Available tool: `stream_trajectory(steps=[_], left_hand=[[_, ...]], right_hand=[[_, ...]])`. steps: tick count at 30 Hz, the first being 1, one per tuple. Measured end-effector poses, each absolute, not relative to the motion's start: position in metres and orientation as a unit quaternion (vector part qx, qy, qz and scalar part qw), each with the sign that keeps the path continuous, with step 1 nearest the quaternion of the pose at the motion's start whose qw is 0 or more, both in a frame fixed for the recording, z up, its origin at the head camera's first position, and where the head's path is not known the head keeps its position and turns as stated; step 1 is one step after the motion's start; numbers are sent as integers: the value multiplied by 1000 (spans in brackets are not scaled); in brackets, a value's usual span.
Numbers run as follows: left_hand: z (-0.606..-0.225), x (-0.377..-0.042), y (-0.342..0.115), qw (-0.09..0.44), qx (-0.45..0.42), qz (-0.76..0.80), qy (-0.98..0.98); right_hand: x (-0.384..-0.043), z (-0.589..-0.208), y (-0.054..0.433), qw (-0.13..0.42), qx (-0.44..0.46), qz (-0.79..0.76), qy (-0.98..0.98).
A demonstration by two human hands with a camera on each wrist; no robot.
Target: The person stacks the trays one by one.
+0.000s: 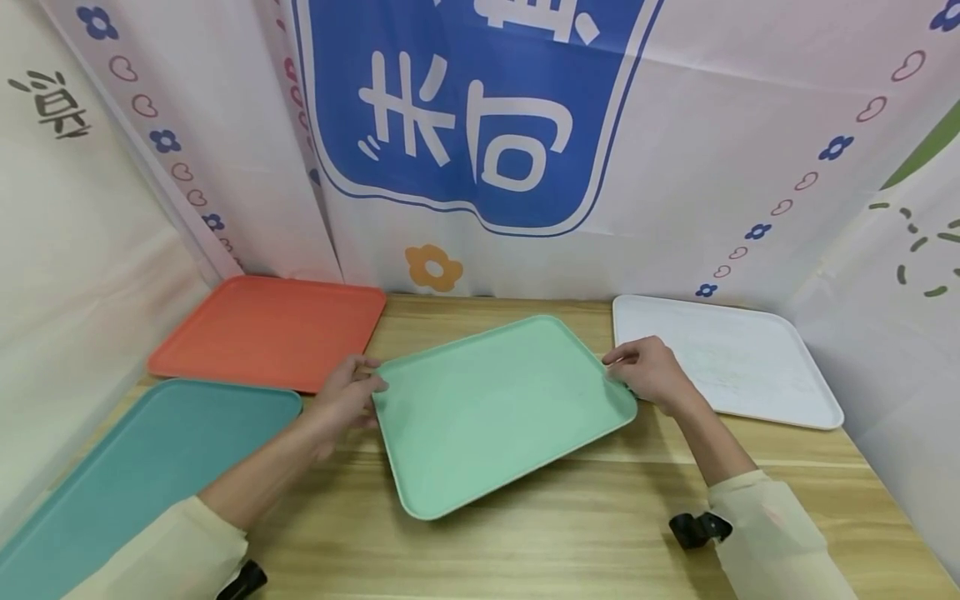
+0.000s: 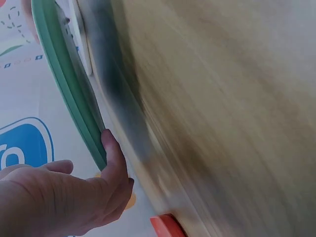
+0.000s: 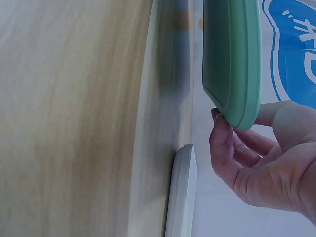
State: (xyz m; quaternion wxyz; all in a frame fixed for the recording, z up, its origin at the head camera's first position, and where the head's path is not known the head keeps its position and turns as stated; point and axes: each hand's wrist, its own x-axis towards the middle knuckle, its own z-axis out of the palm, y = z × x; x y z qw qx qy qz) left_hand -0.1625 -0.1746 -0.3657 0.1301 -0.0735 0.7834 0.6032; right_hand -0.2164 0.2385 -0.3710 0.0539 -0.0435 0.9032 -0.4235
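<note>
A light green tray (image 1: 502, 412) is held up above the wooden table, turned at an angle in the head view. My left hand (image 1: 347, 400) grips its left end, the thumb on the rim and the other fingers under it. At the opposite end my right hand (image 1: 648, 372) pinches the rim near a corner. Both wrist views show a gap between the tray's underside and the tabletop; in the right wrist view the fingertips (image 3: 220, 118) press beneath the tray's edge (image 3: 244, 64). Its shadow falls on the table in the left wrist view.
An orange-red tray (image 1: 273, 329) lies at the back left, with a teal tray (image 1: 165, 450) in front of it. A white tray (image 1: 720, 354) lies at the back right. Printed cloth walls (image 1: 525, 258) stand behind and beside the wooden table (image 1: 525, 542).
</note>
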Motion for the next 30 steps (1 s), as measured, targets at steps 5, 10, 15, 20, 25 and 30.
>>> stream_trajectory(steps=[5, 10, 15, 20, 25, 30], left_hand=[[-365, -167, -174, 121, -75, 616, 774], [-365, -168, -174, 109, -52, 616, 778], [-365, -169, -174, 104, -43, 613, 782], [-365, -169, -175, 98, -48, 612, 783], [-363, -170, -177, 100, -56, 616, 779], [-365, -170, -179, 106, -52, 607, 786]], right_hand=[[-214, -372, 239, 65, -37, -441, 894], [-211, -371, 240, 74, -33, -448, 890], [-207, -369, 240, 104, -30, -455, 884], [-204, -369, 237, 123, -35, -452, 883], [-201, -371, 236, 128, -32, -455, 881], [-198, -369, 236, 131, -27, -456, 880]])
